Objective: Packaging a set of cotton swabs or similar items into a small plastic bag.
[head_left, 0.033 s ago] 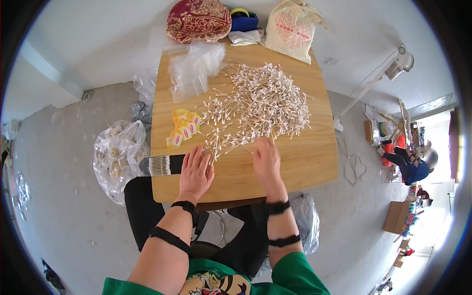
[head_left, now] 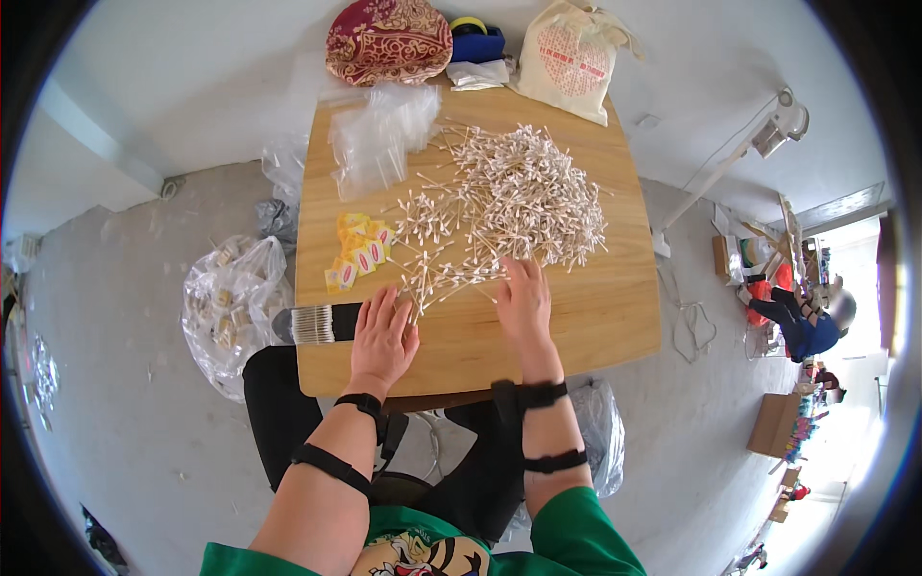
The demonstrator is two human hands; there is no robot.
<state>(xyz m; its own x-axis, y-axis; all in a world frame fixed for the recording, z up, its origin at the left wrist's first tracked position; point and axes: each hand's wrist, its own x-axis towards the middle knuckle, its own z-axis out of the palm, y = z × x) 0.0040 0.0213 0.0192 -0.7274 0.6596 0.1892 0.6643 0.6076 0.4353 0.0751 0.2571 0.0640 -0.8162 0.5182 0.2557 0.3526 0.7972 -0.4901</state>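
Cotton swabs (head_left: pixel 528 192) lie in a big loose heap on the wooden table, with a thinner scatter reaching toward me. At the near edge of the heap is my right hand (head_left: pixel 524 305), its fingers drawn together around the ends of a few swabs; the fingertips are partly hidden. My left hand (head_left: pixel 380 336) lies palm down with fingers stretched out, its thumb beside some stray swabs. Its fingertips rest by a flat black holder (head_left: pixel 346 321), whose left part carries a neat row of swabs (head_left: pixel 312 324). Just beyond are small yellow-and-white packets (head_left: pixel 360 252).
Clear plastic bags (head_left: pixel 379 139) lie at the table's far left. Along the back stand a red patterned cloth item (head_left: pixel 389 40), a blue tape dispenser (head_left: pixel 476 40) and a cream drawstring bag (head_left: pixel 569 60). A filled plastic sack (head_left: pixel 233 312) stands on the floor at left. Another person (head_left: pixel 816 322) sits far right.
My right hand has shifted slightly forward and to the right at the edge of the swab heap. The left hand stays where it was.
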